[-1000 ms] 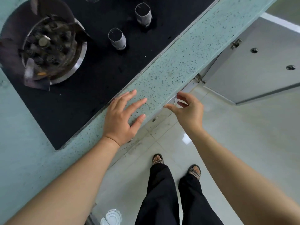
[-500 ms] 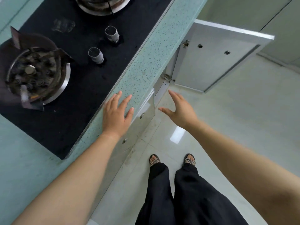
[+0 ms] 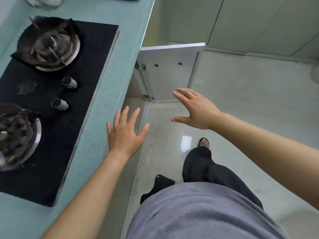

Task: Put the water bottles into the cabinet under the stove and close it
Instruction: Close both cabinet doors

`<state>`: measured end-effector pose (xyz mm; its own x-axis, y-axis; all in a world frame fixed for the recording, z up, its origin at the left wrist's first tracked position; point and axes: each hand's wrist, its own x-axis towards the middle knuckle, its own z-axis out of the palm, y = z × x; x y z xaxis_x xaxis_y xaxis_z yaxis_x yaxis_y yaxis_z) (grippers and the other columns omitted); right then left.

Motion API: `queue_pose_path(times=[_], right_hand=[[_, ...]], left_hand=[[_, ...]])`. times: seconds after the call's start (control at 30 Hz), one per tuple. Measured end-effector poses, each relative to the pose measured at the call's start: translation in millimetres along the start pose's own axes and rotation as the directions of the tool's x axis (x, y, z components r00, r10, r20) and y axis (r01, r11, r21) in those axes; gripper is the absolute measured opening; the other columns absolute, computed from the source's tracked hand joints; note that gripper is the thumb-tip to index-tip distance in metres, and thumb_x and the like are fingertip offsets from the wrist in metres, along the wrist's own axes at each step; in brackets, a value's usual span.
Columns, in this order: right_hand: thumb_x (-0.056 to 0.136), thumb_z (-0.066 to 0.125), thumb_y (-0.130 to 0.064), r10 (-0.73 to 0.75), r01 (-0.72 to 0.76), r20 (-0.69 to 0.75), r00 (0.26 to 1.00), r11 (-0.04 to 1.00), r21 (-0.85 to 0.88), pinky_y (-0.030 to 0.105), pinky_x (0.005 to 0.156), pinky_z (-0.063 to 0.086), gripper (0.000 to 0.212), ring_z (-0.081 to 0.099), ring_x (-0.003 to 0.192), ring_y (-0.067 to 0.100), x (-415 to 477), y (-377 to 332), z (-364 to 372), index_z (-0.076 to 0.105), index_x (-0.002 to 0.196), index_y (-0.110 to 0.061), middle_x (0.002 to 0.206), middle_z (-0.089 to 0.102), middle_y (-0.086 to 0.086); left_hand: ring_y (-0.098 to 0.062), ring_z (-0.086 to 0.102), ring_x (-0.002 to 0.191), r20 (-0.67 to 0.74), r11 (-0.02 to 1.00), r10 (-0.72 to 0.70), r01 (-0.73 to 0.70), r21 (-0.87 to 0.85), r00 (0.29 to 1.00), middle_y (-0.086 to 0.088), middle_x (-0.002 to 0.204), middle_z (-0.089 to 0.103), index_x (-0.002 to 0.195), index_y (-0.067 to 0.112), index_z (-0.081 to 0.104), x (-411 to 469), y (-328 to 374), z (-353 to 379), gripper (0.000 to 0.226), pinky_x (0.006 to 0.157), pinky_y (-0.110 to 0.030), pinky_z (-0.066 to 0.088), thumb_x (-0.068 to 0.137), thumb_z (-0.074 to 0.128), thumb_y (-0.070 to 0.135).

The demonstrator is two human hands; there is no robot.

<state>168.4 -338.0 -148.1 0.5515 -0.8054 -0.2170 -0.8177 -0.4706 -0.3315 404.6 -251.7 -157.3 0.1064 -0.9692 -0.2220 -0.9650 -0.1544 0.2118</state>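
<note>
— Where do we have our hands?

— Our left hand [image 3: 125, 135] lies flat with the fingers spread wide, holding nothing, over the front edge of the pale green speckled bench [image 3: 110, 94]; its fingertips reach past the edge. Whether the palm touches the stone we cannot tell. Our right hand [image 3: 195, 109] is out over the floor [image 3: 259, 118], also wide and empty, fingers fanned, thumb stretched toward the cabinet.

— And what do we see just beyond them?

— The cabinet door [image 3: 170, 73] under the stove stands swung out into the room, hinged on its left edge, with two small round fittings showing on its inner face. Our right fingertips are near its lower corner, apart from it as far as we can judge. Between the hands runs the cabinet's metal frame [image 3: 145, 114]. The inside is hidden from us by the bench edge.

— The water bottles?

— We see none anywhere in view, so we cannot place them.

— Farther out?

— Left of our left hand sits the black glass gas stove [image 3: 57, 128] with two burners, one [image 3: 50, 44] far and one [image 3: 15, 137] near, and two knobs [image 3: 69, 82] [image 3: 59, 104] between them. Below us are a grey shirt [image 3: 198, 214], dark trousers [image 3: 203, 166] and a patterned sandal [image 3: 204, 143] on the glossy tiles.
</note>
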Motion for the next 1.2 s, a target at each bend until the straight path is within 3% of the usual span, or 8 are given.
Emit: queue_pose_path(times=[0.17,0.3,0.5,0.73,0.93,1.1,1.2], right_hand=[[0.070,0.028,-0.081,-0.005,0.004,-0.031,1.000,1.000,-0.020,0.043,0.115,0.025,0.101,0.019,0.143,0.026,7,78,-46,0.019,0.147,-0.016,0.154,0.025,0.007],[0.077,0.044,-0.072,-0.012,0.011,-0.040,0.999,0.999,-0.032,0.039,0.116,0.022,0.093,0.018,0.143,0.024,15,148,-79,0.019,0.147,-0.016,0.154,0.024,0.006],[0.080,0.053,-0.063,-0.023,0.022,-0.052,0.998,1.000,-0.021,0.036,0.111,0.028,0.086,0.023,0.140,0.022,50,222,-122,0.024,0.145,-0.014,0.151,0.030,0.005],[0.081,0.053,-0.062,-0.140,0.140,-0.001,0.990,0.990,-0.022,0.036,0.108,0.032,0.083,0.026,0.139,0.020,163,238,-153,0.026,0.145,-0.017,0.150,0.030,0.002],[0.080,0.052,-0.063,-0.284,0.286,0.047,0.958,0.956,-0.060,0.037,0.106,0.036,0.082,0.029,0.138,0.021,276,224,-189,0.028,0.144,-0.018,0.149,0.034,0.001],[0.081,0.051,-0.063,-0.416,0.426,0.117,0.902,0.900,-0.092,0.035,0.106,0.035,0.080,0.030,0.137,0.020,355,209,-202,0.029,0.144,-0.019,0.149,0.034,0.001],[0.082,0.050,-0.062,-0.522,0.542,0.202,0.829,0.839,-0.055,0.035,0.107,0.034,0.078,0.031,0.137,0.020,398,193,-193,0.030,0.144,-0.020,0.149,0.034,0.000]], left_hand=[[-0.022,0.012,0.144,-0.031,1.000,0.024,-0.024,-0.006,0.999,-0.001,0.155,0.021,0.142,0.035,0.029,60,73,-5,0.069,0.114,-0.055,0.011,0.081,0.025,0.065],[-0.022,0.013,0.143,-0.056,1.000,0.003,-0.005,-0.030,0.998,-0.001,0.154,0.024,0.142,0.034,0.029,113,137,-3,0.069,0.113,-0.055,0.012,0.081,0.026,0.065],[-0.021,0.015,0.143,-0.073,0.990,-0.094,0.085,-0.113,0.993,-0.002,0.154,0.025,0.142,0.032,0.030,178,196,-5,0.059,0.112,-0.054,0.014,0.089,0.037,0.058],[-0.025,0.024,0.140,-0.116,0.974,-0.207,0.194,-0.114,0.971,-0.005,0.151,0.031,0.141,0.030,0.033,251,175,-25,0.071,0.109,-0.055,0.025,0.081,0.025,0.066],[-0.025,0.026,0.138,-0.112,0.928,-0.358,0.341,-0.150,0.927,-0.006,0.149,0.033,0.141,0.027,0.034,310,137,-40,0.061,0.107,-0.048,0.029,0.089,0.034,0.058],[-0.024,0.028,0.137,-0.115,0.866,-0.484,0.456,-0.206,0.867,-0.006,0.149,0.034,0.142,0.026,0.034,339,117,-49,0.060,0.103,-0.045,0.034,0.090,0.036,0.056],[-0.024,0.031,0.136,-0.113,0.793,-0.590,0.549,-0.263,0.799,-0.005,0.148,0.036,0.141,0.027,0.036,349,113,-43,0.058,0.102,-0.042,0.037,0.090,0.038,0.055]])
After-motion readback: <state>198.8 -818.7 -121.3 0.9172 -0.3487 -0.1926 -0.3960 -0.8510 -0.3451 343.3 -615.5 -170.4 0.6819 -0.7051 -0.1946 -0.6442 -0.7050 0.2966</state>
